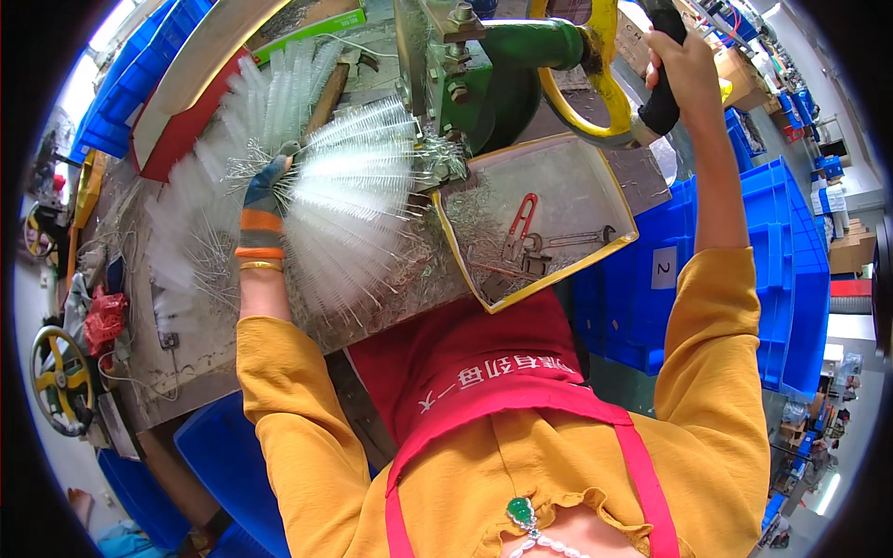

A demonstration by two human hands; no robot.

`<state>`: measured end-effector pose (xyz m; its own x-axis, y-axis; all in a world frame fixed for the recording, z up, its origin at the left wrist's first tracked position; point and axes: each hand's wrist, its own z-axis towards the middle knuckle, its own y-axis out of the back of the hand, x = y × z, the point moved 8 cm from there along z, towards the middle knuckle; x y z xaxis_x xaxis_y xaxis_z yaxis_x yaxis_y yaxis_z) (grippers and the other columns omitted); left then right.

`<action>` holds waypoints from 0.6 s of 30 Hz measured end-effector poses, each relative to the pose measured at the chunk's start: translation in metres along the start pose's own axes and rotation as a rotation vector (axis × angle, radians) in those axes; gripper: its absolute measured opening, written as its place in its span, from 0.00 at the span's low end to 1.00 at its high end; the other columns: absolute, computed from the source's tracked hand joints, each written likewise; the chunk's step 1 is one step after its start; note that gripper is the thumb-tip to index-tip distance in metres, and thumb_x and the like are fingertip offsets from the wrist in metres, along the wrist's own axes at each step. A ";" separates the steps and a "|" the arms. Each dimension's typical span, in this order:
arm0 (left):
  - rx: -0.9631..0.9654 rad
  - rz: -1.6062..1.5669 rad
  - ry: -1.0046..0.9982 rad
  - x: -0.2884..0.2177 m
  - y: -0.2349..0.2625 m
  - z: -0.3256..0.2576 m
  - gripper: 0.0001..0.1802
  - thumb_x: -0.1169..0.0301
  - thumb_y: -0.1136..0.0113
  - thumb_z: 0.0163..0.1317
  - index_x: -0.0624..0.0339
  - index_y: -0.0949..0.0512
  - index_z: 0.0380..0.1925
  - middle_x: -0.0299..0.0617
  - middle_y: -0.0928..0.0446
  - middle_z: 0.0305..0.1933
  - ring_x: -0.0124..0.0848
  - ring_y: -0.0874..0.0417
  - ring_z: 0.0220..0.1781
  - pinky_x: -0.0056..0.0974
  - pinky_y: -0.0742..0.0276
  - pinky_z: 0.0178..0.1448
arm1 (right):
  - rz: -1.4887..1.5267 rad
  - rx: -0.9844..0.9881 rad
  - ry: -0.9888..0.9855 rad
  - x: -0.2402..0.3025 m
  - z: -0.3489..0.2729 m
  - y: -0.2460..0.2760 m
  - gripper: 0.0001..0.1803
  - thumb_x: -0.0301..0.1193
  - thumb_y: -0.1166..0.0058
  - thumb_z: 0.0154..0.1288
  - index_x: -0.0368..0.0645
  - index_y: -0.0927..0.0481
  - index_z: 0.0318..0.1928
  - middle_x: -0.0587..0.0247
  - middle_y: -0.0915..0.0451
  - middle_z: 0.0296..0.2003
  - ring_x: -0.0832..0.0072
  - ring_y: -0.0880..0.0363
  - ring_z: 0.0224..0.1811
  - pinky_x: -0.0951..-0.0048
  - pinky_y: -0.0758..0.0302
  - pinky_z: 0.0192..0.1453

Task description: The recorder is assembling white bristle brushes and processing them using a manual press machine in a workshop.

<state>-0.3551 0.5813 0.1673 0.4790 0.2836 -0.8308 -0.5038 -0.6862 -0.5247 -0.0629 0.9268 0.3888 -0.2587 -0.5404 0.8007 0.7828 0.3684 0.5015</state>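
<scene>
My left hand (264, 191), in a blue and orange glove, is closed around the wire ends of a fan of white-bristled wire brushes (353, 181). The far ends of the fan reach toward the metal jaw of a green hand press (498, 98); whether any wire sits inside the jaw cannot be seen. Up at the right, my bare right hand (686, 74) wraps round the black grip (662, 110) on the yellow handwheel (609, 102) of the press. More clear bristle brushes (177, 232) lie in a heap on the workbench beside my left hand.
A shallow tray (563, 275) below the press holds red-handled pliers (518, 228), a wrench (581, 237) and wire scraps. Wire bits litter the workbench (214, 358). A wooden-handled hammer (328, 96) lies behind the brushes. Blue crates (735, 279) stand at the right.
</scene>
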 end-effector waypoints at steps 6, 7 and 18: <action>-0.008 -0.004 0.000 0.004 0.002 0.008 0.16 0.73 0.48 0.50 0.65 0.28 0.41 0.40 0.26 0.38 0.29 0.25 0.40 0.30 0.33 0.49 | 0.323 -0.390 0.223 -0.042 -0.080 -0.014 0.09 0.24 0.54 0.52 0.37 0.37 0.33 0.65 0.31 0.13 0.80 0.31 0.13 0.79 0.34 0.20; 0.038 -0.005 0.019 0.005 -0.003 0.009 0.16 0.72 0.47 0.50 0.65 0.28 0.40 0.39 0.26 0.38 0.28 0.25 0.39 0.30 0.32 0.48 | 0.367 -0.409 0.209 -0.049 -0.081 -0.015 0.10 0.24 0.54 0.52 0.37 0.38 0.34 0.65 0.31 0.13 0.79 0.31 0.14 0.79 0.34 0.21; 0.069 0.044 -0.046 -0.007 -0.021 -0.019 0.15 0.70 0.46 0.51 0.62 0.27 0.40 0.37 0.25 0.37 0.26 0.26 0.37 0.29 0.31 0.46 | 0.131 -0.227 0.119 -0.012 -0.038 0.007 0.10 0.29 0.49 0.50 0.36 0.33 0.29 0.66 0.30 0.17 0.81 0.31 0.13 0.81 0.33 0.17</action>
<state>-0.3340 0.5812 0.1877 0.4225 0.2854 -0.8602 -0.5729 -0.6514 -0.4975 -0.0332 0.9070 0.3705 -0.0895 -0.5897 0.8027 0.9152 0.2693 0.2999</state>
